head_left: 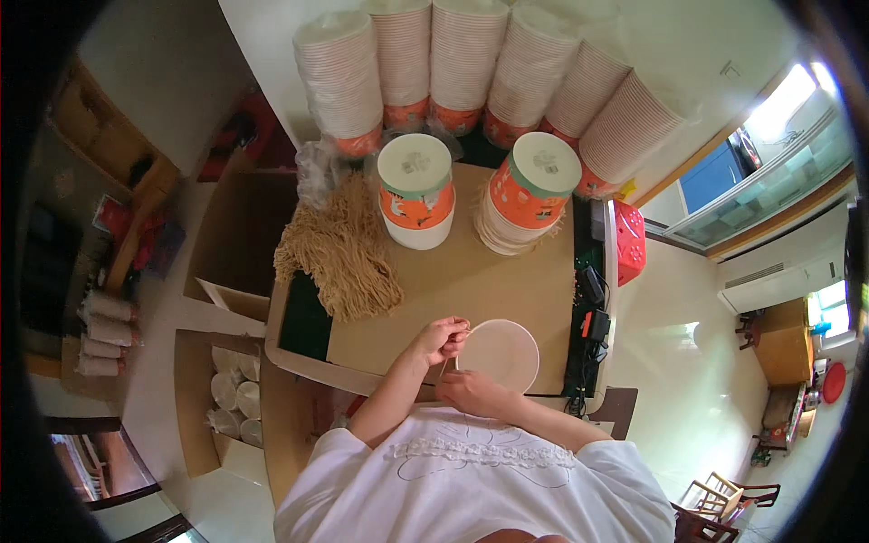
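Note:
A white paper bucket (503, 355) lies at the table's near edge, in front of my body, with its round pale inside showing. At its left rim my left hand (441, 340) is closed, thumb and fingers pinched on a thin tan cord (444, 367) that runs down toward my other hand. My right hand (472, 395) is curled against the near left side of the bucket; its fingertips are partly hidden. Left of the hands is a heap of tan cords (344, 249). Two orange-and-white bucket stacks stand upside down farther back, the left stack (416, 195) and the right stack (534, 190).
Tall plastic-wrapped stacks of paper buckets (466, 63) line the wall behind the table. Cables and a black power adapter (593, 326) run along the right edge. A red plastic basket (628, 242) sits beyond it. At the left, an open cardboard box (195, 389) holds white rolls or stacks.

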Demonstrator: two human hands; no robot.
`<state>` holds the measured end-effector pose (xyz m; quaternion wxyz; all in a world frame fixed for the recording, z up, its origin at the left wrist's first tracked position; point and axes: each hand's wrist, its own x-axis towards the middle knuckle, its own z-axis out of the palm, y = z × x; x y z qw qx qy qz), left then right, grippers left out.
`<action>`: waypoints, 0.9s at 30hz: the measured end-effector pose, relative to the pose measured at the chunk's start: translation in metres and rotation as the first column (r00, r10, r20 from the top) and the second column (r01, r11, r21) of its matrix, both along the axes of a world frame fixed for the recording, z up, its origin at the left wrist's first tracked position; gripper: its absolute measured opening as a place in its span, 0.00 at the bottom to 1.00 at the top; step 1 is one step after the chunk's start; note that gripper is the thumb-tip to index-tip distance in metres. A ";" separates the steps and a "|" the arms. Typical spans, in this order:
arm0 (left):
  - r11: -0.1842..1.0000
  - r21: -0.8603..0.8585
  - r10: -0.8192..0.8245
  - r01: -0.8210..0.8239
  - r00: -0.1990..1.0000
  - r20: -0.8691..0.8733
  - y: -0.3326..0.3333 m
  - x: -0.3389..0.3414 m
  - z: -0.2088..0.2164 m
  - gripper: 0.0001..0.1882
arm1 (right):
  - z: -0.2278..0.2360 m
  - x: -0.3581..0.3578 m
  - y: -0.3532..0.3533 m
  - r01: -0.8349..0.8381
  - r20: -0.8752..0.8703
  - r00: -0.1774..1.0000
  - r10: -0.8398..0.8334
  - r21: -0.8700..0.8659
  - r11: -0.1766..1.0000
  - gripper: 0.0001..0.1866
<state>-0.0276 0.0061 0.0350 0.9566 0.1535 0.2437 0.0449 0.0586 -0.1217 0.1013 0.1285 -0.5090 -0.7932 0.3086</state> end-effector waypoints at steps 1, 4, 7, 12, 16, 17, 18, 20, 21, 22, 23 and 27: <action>0.998 0.061 0.010 -0.006 0.998 -0.065 0.002 0.001 0.001 0.04 | -0.002 0.006 0.004 -0.136 0.123 0.984 0.128 0.059 0.989 0.09; 0.974 0.228 0.057 -0.006 0.974 -0.219 0.005 0.007 0.006 0.03 | 0.011 0.033 0.017 0.170 0.183 0.969 -0.164 -0.018 0.985 0.08; 0.947 0.314 0.144 -0.066 0.961 -0.234 0.005 0.016 0.001 0.02 | 0.013 0.060 0.048 0.573 -0.144 0.815 -0.562 0.056 0.817 0.07; 0.908 0.413 0.193 -0.073 0.947 -0.257 0.006 0.030 -0.017 0.03 | -0.029 0.077 0.060 0.609 -0.130 0.771 -0.624 -0.141 0.781 0.10; 0.832 0.555 0.184 -0.014 0.950 -0.252 0.006 0.035 -0.009 0.04 | -0.039 0.079 0.054 0.696 -0.140 0.664 -0.734 -0.241 0.676 0.08; 0.830 0.558 0.183 -0.010 0.950 -0.254 0.007 0.035 -0.012 0.04 | -0.044 0.080 0.052 0.697 -0.145 0.662 -0.735 -0.240 0.675 0.08; 0.730 0.683 0.225 0.006 0.942 -0.250 0.007 0.035 -0.016 0.06 | -0.049 0.080 0.051 0.711 -0.247 0.613 -0.751 -0.243 0.660 0.07; 0.611 0.791 0.262 0.032 0.934 -0.241 0.008 0.034 -0.016 0.07 | -0.053 0.081 0.051 0.725 -0.348 0.551 -0.758 -0.250 0.642 0.06; 0.613 0.787 0.220 0.071 0.941 -0.256 0.008 0.032 -0.016 0.08 | -0.055 0.081 0.050 0.715 -0.432 0.501 -0.750 -0.281 0.640 0.04; 0.613 0.783 0.178 0.110 0.946 -0.272 0.008 0.032 -0.014 0.09 | -0.054 0.081 0.050 0.702 -0.509 0.446 -0.736 -0.311 0.640 0.03; 0.613 0.782 0.176 0.112 0.946 -0.273 0.006 0.033 -0.013 0.09 | -0.053 0.081 0.050 0.703 -0.509 0.444 -0.738 -0.313 0.639 0.03; 0.568 0.809 0.135 0.148 0.953 -0.270 0.000 0.038 -0.002 0.07 | -0.057 0.084 0.051 0.689 -0.557 0.407 -0.724 -0.333 0.643 0.03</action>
